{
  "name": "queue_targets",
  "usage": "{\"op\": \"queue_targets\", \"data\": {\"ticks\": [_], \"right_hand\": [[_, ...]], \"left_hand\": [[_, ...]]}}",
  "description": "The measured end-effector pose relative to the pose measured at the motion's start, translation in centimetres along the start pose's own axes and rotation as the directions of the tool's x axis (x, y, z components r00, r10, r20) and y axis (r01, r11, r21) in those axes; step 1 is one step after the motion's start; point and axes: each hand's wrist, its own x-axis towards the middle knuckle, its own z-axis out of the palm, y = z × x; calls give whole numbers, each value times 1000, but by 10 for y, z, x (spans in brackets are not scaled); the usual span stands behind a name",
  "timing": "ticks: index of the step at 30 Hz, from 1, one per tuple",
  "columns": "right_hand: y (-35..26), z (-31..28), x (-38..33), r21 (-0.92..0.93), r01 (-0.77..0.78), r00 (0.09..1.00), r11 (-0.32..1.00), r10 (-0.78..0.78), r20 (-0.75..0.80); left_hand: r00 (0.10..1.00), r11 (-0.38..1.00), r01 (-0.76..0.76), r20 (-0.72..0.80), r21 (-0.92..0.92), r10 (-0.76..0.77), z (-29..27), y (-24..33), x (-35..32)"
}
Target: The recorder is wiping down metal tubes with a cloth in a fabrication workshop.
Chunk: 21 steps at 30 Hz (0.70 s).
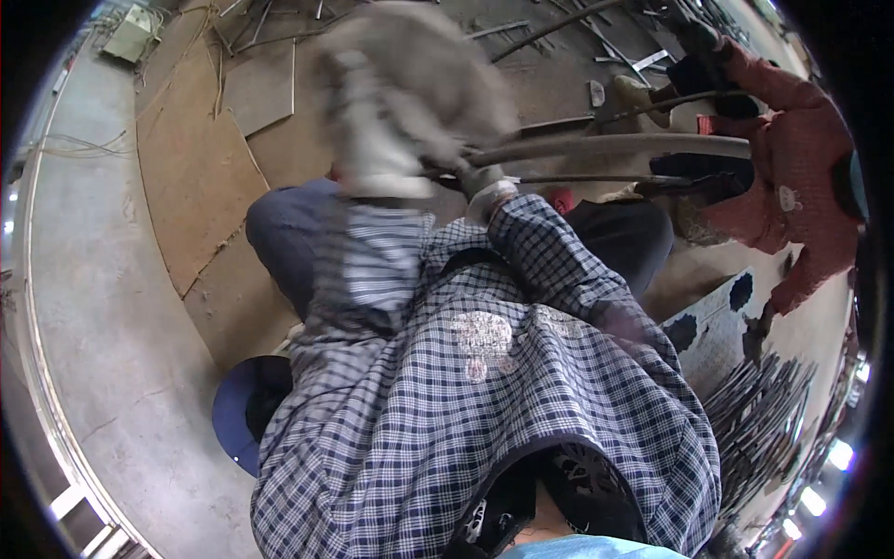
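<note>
Smeared by motion, my left hand [380, 140] is raised in a pale glove with a white cuff. Right against it is a large grey-brown shape [433, 70], also blurred; whether it is a cloth or something else I cannot make out. The fingers of that hand do not show clearly. My right hand [488, 184], gloved in grey and white, closes near the left end of a long, slightly curved metal bar [615, 144]. The bar runs rightward toward a co-worker. A thinner dark rod [587, 178] lies just below it.
A person in a red knitted top [801, 158] is close at the right. Loose metal strips [615, 47] litter the far floor. A bundle of thin rods [759, 410] lies at lower right beside a stained pale panel [712, 321]. Brown sheets [191, 168] cover floor at left; a blue stool [244, 410] is near me.
</note>
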Motion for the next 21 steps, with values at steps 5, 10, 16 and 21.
{"op": "queue_targets", "data": {"ticks": [5, 10, 16, 21], "right_hand": [[16, -75, 72, 110, 305, 951, 946, -308, 13], [-141, -7, 35, 622, 97, 962, 777, -234, 142], [-194, -14, 13, 838, 148, 842, 525, -511, 171], [-178, -72, 31, 986, 32, 731, 165, -677, 89]], "left_hand": [[903, 925, -345, -211, 160, 374, -80, 85, 25], [858, 947, -211, -419, 241, 297, -146, 54, 33], [903, 977, -128, -389, 168, 185, -130, 4, 16], [826, 921, -217, -442, 324, 350, -145, 22, 37]]}}
